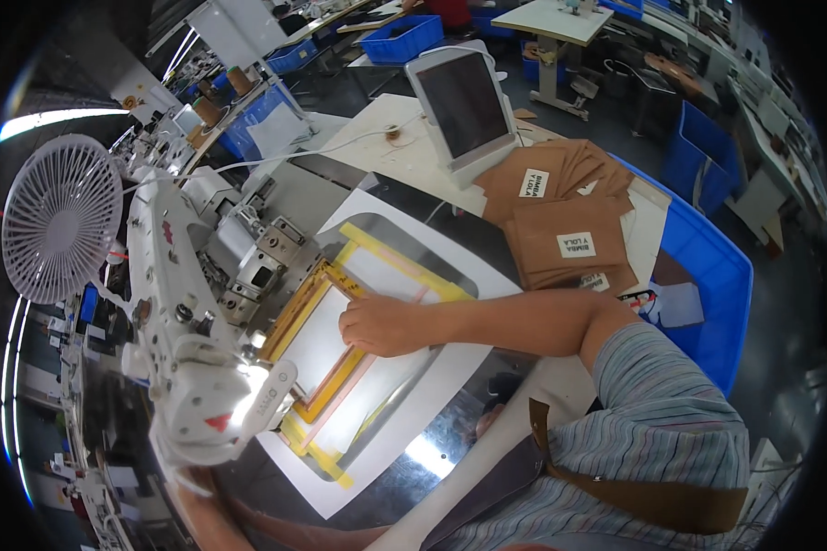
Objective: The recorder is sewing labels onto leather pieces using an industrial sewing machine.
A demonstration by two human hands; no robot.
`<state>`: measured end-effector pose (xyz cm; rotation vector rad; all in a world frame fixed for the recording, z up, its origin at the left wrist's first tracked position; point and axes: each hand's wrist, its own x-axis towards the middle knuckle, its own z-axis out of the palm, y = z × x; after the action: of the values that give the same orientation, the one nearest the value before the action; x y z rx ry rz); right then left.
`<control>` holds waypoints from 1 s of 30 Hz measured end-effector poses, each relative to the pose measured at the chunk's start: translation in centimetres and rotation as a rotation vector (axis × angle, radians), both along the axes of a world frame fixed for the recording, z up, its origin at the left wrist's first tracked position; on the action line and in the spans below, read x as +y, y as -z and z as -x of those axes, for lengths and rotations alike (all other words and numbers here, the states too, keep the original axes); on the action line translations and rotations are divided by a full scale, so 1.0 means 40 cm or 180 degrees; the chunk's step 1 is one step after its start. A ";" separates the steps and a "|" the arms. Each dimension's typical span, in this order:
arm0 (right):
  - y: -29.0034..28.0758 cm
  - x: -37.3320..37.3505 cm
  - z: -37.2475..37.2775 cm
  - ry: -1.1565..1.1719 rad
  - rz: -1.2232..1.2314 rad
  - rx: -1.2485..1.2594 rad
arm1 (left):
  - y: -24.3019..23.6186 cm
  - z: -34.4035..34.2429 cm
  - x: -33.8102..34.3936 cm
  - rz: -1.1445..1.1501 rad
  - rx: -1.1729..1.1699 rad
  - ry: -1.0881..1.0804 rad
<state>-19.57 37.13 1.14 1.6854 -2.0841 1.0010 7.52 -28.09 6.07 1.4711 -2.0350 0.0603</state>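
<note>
My right hand (377, 325) rests with curled fingers at the right side of a yellow-and-brown rectangular frame (317, 404), gripping its edge. The frame surrounds a white panel (314, 342) and lies on a clear plastic template edged with yellow tape (404, 259). Beneath the template is a large white sheet (326, 496). A white sewing machine (193, 395) stands at the left, its lit head over the frame's near-left corner. My left forearm (213, 514) enters at the lower left; its hand is hidden behind the machine head.
Brown fabric pieces with white labels (560, 230) are stacked on the table at the right, beside a screen (464, 106). A blue bin (721, 294) stands right of the table. A white fan (62, 220) is at far left. A white cable (276, 161) crosses behind the machine.
</note>
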 end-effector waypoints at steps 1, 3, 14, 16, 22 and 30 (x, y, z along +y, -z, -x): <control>0.001 -0.003 0.000 -0.0021 0.0080 0.0001 | 0.000 0.007 0.000 0.0002 0.0000 -0.0014; 0.001 -0.007 0.000 0.0042 -0.0073 0.0007 | 0.000 0.002 -0.003 -0.0002 -0.0006 -0.0060; -0.007 -0.008 -0.006 0.0157 -0.0270 0.0123 | -0.040 -0.240 -0.103 0.0403 0.0197 -0.0541; -0.015 -0.001 -0.003 0.0113 -0.0171 0.0209 | -0.089 -0.329 -0.114 0.0776 0.0288 -0.0614; -0.039 0.018 0.008 -0.0135 -0.0112 0.0310 | -0.290 -0.377 0.054 0.1672 0.0520 0.1101; -0.143 0.040 -0.034 -0.0279 -0.0160 0.0108 | -0.164 -0.166 0.655 0.0694 -0.0965 0.2854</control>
<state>-18.21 38.74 6.86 1.8196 -2.0464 0.9458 14.15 -1.90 12.64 0.3435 -2.6523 0.1338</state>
